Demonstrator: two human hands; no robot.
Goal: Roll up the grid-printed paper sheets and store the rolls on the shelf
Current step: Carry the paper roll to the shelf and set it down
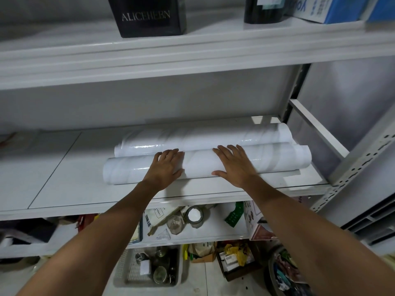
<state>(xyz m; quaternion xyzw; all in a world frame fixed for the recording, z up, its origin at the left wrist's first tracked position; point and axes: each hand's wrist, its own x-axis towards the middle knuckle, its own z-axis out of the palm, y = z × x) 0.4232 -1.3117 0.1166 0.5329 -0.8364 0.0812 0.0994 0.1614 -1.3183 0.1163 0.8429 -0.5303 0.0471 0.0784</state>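
Note:
Two white paper rolls lie side by side on the white shelf, their length running left to right. The front roll is nearest the shelf edge and the back roll touches it from behind. My left hand lies palm down on the front roll, fingers straight and reaching its top. My right hand rests flat on the same roll further right, with the thumb at the roll's front side. No grid print shows on the rolls from here.
A black box marked ALICEHEBN, a dark bottle and a blue-and-white box stand on the shelf above. A perforated metal upright rises at right. Lower shelves and floor bins hold clutter.

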